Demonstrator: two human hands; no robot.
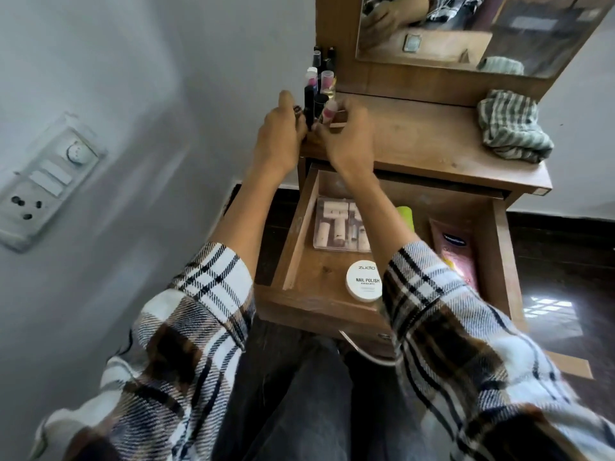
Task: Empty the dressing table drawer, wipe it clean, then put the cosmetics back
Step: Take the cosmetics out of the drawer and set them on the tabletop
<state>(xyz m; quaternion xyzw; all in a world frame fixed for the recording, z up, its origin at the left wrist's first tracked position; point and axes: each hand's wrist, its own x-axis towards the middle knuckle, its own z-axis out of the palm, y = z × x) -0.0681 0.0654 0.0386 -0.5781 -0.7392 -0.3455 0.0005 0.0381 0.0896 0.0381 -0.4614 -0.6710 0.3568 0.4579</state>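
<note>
Plaid sleeves are reaching over the open drawer toward the dressing table top, where both hands are working among a cluster of small bottles and tubes at its left corner. Left hand is closing around a slim black tube; right hand is pinching a small pink-tipped tube. These are looking light, hard, smooth and tippy, so gripping low on the barrel suits them. Waiting in the drawer are a clear case, a round nail polish remover tin and a soft pink tube.

Grey wall with switchboard; dark glossy floor.
</note>
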